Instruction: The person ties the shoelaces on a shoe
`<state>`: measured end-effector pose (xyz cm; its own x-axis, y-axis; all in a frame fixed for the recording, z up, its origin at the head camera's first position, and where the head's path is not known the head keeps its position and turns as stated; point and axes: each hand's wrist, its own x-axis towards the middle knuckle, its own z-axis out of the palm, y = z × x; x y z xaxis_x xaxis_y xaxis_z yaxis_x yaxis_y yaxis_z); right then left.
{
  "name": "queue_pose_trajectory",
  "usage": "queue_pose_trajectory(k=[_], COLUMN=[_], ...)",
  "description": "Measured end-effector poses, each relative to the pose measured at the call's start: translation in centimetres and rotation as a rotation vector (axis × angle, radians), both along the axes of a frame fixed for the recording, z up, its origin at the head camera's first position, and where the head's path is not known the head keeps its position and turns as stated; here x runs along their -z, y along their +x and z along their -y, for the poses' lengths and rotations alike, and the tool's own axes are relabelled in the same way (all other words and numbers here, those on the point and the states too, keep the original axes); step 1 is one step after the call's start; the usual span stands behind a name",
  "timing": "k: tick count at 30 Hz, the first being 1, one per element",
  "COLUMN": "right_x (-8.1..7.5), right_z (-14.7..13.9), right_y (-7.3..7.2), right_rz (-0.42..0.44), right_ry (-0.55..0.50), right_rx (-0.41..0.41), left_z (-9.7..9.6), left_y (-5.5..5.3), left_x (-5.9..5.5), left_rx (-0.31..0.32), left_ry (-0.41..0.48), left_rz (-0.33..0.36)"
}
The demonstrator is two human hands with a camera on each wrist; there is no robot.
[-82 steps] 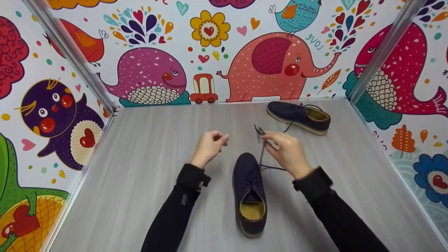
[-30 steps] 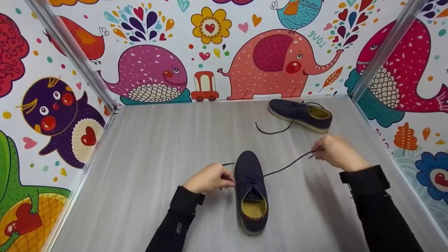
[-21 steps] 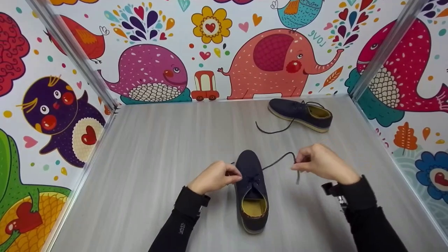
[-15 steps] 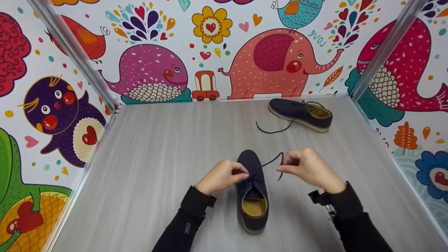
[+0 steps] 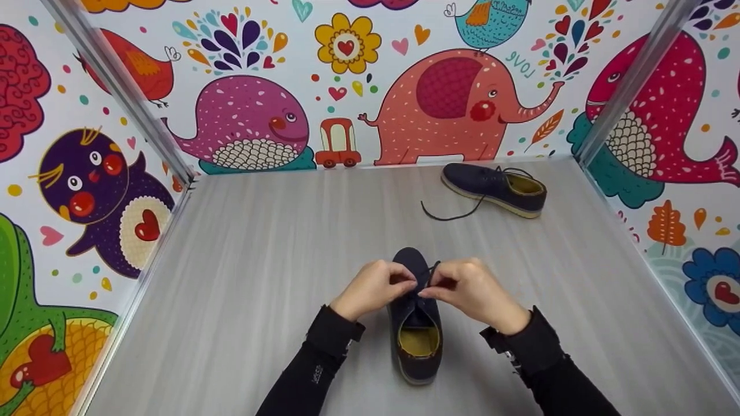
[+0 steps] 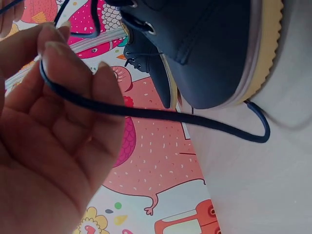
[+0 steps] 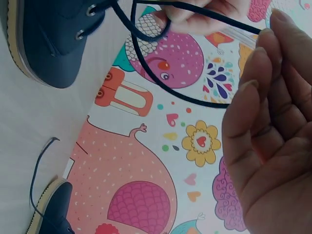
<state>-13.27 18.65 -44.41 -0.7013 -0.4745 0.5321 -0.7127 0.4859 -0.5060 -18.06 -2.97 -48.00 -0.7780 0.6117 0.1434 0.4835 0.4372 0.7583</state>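
A navy lace-up shoe (image 5: 410,260) with a yellow insole stands in front of me, toe pointing away. Over its front my left hand (image 5: 373,290) pinches one shoelace (image 6: 170,116) between thumb and fingertips. That lace trails past the toe in the left wrist view. Close on the other side, my right hand (image 5: 474,292) also pinches a lace. In the right wrist view, dark lace (image 7: 170,91) curves between both hands, with a loop near the left fingers (image 7: 195,19). Which strand crosses which is hard to make out.
A second navy shoe (image 5: 474,180) sits at the back right by the wall, one loose lace (image 5: 448,219) curling on the grey floor (image 5: 277,242). Walls with cartoon animals (image 5: 457,110) and metal corner strips (image 5: 630,86) close in the back and sides.
Earlier the right hand held its lace stretched out to the right; it has come in over the shoe. The left hand has moved from the shoe's left side to above its front.
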Motion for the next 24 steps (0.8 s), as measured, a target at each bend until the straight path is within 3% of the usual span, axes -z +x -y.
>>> queue_pose_trajectory(k=[5,8,12,15,20,24], right_x=[1.1,1.9,2.8,3.2,4.0,5.2], right_z=[0.7,1.0,0.8,0.1,-1.5,-1.9], right_y=[-0.1,-0.1,0.0,0.3,0.5,0.3], right_rz=[-0.138,-0.154,-0.079,-0.001,0.04,0.093], right_ry=[0.155,0.256,0.317,0.264,0.179,0.211], right_rx=[0.061,0.077,0.044,0.027,0.131,0.171], left_z=[0.0,0.1,0.3,0.4,0.7,0.7], left_y=[-0.1,-0.1,0.0,0.2,0.3,0.4], left_x=[0.1,0.1,0.3,0.4,0.5,0.6], left_rx=[-0.001,-0.003,-0.004,-0.002,-0.015,-0.023], left_ry=[0.01,0.013,0.012,0.012,0.013,0.018], left_rz=[0.006,0.009,0.004,0.009,0.022,0.033])
